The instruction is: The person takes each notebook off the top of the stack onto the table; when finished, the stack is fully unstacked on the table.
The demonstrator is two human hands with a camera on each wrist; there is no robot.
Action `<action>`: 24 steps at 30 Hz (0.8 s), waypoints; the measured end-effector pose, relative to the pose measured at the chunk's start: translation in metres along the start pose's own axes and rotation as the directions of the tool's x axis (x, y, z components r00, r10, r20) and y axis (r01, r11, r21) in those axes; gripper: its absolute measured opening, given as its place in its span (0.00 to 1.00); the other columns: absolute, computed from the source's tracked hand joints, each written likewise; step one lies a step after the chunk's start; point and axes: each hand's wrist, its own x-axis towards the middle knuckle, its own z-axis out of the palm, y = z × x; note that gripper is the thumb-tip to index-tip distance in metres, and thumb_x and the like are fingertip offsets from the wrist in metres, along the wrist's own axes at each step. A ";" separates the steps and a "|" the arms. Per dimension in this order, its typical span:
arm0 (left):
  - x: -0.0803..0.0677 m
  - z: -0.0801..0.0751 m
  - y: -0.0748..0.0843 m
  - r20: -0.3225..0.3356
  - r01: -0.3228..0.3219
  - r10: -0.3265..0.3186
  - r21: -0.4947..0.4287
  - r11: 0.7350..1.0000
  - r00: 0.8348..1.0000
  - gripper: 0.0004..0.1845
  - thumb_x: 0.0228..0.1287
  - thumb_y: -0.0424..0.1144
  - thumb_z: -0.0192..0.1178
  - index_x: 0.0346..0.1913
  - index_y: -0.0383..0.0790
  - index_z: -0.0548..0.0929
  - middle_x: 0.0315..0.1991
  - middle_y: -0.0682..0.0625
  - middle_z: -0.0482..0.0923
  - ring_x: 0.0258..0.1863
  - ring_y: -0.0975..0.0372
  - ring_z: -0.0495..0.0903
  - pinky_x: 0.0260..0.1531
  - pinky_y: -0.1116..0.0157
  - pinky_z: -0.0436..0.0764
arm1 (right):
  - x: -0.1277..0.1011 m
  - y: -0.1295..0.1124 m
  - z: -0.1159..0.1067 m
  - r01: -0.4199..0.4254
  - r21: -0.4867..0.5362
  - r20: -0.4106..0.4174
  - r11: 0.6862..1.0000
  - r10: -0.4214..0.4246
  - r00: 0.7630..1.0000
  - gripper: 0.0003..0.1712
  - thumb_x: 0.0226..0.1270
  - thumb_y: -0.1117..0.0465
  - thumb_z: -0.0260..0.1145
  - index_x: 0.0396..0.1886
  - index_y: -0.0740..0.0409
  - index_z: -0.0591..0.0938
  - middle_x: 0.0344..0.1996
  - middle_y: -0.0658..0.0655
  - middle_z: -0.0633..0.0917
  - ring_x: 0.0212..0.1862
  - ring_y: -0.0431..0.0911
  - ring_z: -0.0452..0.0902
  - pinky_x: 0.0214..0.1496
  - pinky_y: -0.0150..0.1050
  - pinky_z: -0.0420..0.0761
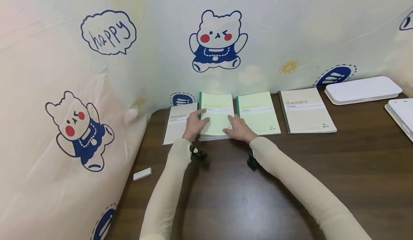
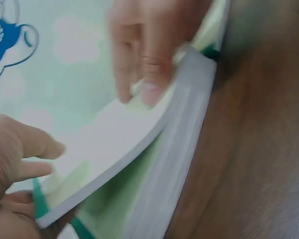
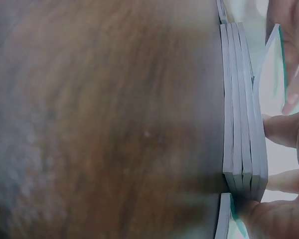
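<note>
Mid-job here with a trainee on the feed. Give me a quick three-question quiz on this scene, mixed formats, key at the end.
1. Which hand is at the raised end of the top green notebook?
2. True or false: in the head view, the small white block lies left of the notebook stack.
3. Fill in: in the head view, immediately right of the stack lies another notebook with a pale ____ cover.

Key: 1. The left hand. 2. True. 3. Green.

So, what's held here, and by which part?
The top green notebook: the left hand holds its raised spine edge; the right hand touches its opposite side, grip unclear.
</note>
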 end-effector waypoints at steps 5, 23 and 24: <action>-0.002 -0.007 -0.007 0.048 0.070 -0.067 -0.086 0.994 0.997 0.29 0.61 0.34 0.64 0.67 0.43 0.72 0.72 0.45 0.63 0.74 0.52 0.57 0.73 0.53 0.58 | 0.001 -0.002 0.006 0.011 0.005 -0.001 1.000 -0.011 1.000 0.41 0.72 0.53 0.57 0.74 0.72 0.53 0.73 0.75 0.53 0.74 0.67 0.51 0.74 0.58 0.60; -0.029 -0.048 -0.023 -0.002 0.192 -0.206 -0.353 0.916 0.979 0.31 0.64 0.26 0.54 0.66 0.60 0.73 0.74 0.48 0.59 0.60 0.53 0.71 0.51 0.60 0.79 | 0.002 -0.004 0.009 0.016 0.021 -0.028 1.000 -0.015 0.999 0.31 0.78 0.58 0.41 0.73 0.73 0.54 0.73 0.77 0.49 0.75 0.68 0.45 0.75 0.58 0.56; -0.036 -0.057 -0.025 -0.003 0.190 -0.204 -0.351 0.917 0.979 0.31 0.65 0.27 0.54 0.66 0.60 0.72 0.73 0.48 0.60 0.56 0.53 0.74 0.47 0.63 0.80 | 0.002 -0.004 0.008 0.010 -0.002 -0.024 1.000 -0.010 1.000 0.31 0.78 0.59 0.42 0.73 0.74 0.54 0.73 0.78 0.48 0.75 0.69 0.44 0.75 0.59 0.57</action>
